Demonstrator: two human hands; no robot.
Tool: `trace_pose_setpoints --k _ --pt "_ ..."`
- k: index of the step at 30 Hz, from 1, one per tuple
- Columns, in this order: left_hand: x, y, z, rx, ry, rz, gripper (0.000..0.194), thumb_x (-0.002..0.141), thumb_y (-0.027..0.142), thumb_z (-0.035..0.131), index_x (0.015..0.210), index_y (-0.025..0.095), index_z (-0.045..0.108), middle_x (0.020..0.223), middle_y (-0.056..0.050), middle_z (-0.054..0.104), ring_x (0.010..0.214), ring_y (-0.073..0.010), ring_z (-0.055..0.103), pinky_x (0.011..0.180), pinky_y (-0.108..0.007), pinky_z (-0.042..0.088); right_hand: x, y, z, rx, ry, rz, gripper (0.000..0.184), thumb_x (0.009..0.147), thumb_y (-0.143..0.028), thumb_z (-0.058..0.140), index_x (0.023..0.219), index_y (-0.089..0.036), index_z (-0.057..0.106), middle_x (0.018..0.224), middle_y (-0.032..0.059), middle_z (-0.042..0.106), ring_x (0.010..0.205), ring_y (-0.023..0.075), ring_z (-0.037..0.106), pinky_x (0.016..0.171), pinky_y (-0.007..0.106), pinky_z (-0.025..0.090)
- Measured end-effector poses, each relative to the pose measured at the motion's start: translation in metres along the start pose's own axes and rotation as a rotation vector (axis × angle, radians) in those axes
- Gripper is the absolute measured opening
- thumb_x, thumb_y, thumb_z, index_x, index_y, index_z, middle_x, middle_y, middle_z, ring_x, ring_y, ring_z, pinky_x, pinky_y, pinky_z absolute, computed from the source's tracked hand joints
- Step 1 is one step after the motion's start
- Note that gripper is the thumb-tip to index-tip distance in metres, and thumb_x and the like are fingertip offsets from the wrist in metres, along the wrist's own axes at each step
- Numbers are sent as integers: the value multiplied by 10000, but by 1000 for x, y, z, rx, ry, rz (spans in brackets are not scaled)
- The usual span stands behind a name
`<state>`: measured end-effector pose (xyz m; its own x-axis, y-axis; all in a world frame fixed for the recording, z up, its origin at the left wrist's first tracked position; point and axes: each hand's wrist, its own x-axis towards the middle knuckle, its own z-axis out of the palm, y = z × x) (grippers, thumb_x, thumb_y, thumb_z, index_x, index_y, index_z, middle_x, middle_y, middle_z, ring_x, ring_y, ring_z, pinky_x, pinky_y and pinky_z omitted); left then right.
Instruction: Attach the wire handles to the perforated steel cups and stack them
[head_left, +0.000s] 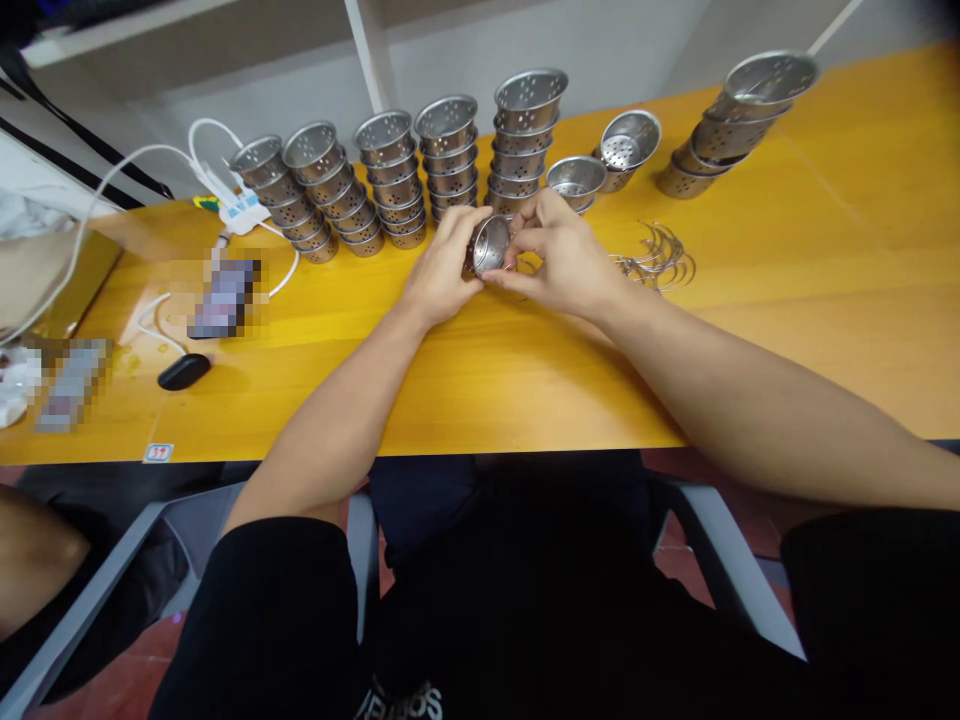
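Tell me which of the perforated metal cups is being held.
The perforated metal cup in the left hand, with the right hand at its rim. The other cups are on the yellow table, most of them stacked, none held.

Cup stacks [393, 180] along the back of the table [487, 400], one cup [492, 246] before them between left hand [446, 262] and right hand [561, 255], wire pieces [664, 262] to the right, power strip [247, 213] left
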<state>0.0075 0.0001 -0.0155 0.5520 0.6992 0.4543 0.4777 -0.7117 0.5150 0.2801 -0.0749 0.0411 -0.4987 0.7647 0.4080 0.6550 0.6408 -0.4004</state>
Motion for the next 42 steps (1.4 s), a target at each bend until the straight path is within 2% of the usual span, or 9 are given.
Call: trace_pose_setpoints --k 5,11,16,20,26,30,33,38,42 --pt "-1 -9 1 23 73 -102 990 1008 675 1047 1816 350 575 1886 -173 631 1836 -488 605 1626 -662 437 -1 17 -7 -33 46 113 658 1141 -923 807 1595 -447 837 1443 196 796 1442 550 681 1258 814 607" --pt "-2 -9 -1 40 139 -159 964 956 507 1126 1748 315 611 1740 -169 680 1738 -460 677 1603 -652 478 -9 56 -23 -47 -165 75 491 1106 -776 909 1079 -289 860 1315 189 778 1181 434 764 1223 663 663" --pt "-3 -6 0 35 140 -178 910 980 515 1118 1718 323 621 1718 -156 676 1750 -449 664 1603 -645 469 -9 61 -22 -41 -156 -31 265 1086 -515 848 1224 -295 902 1336 168 795 1233 424 774 1258 643 674" --pt "-4 -10 1 19 127 -164 940 982 582 1109 1727 308 605 1743 -185 665 1765 -471 646 1606 -672 457 -4 55 -9 20 -134 -132 350 1083 -415 739 1345 -279 927 1401 192 827 1361 480 793 1291 701 663" --pt "-4 -9 1 -10 139 -161 898 1008 690 1064 1709 328 636 1734 -174 677 1762 -480 643 1593 -717 469 -1 65 -16 -65 -251 -18 78 1010 -340 821 952 -289 830 1104 146 845 948 378 778 967 573 685" --pt "-5 -2 1 -25 135 -174 897 1025 736 1038 1722 330 646 1742 -177 685 1761 -482 651 1573 -722 503 -1 62 -37 -174 -379 117 153 977 -250 857 871 -282 752 998 137 857 831 342 719 834 528 591" --pt "-5 6 -1 -33 122 -167 942 1001 786 1047 1733 336 661 1754 -185 696 1762 -487 656 1557 -717 529 -4 51 -41 -114 -221 79 162 1077 -423 867 1049 -269 825 1163 190 889 1001 411 793 956 599 647" --pt "-6 22 -4 -20 37 -131 994 987 906 998 1725 311 699 1716 -203 738 1712 -490 700 1506 -687 579 -6 28 -10 170 27 -14 934 1103 -991 830 1764 -336 747 1670 177 821 1452 519 787 1201 711 674" --pt "-6 31 -5 -64 -30 -111 1034 940 1000 971 1671 302 749 1642 -193 782 1611 -475 765 1428 -638 645 -3 15 8 223 32 -2 1059 1050 -1077 797 1825 -358 729 1711 198 810 1480 563 774 1186 745 686"
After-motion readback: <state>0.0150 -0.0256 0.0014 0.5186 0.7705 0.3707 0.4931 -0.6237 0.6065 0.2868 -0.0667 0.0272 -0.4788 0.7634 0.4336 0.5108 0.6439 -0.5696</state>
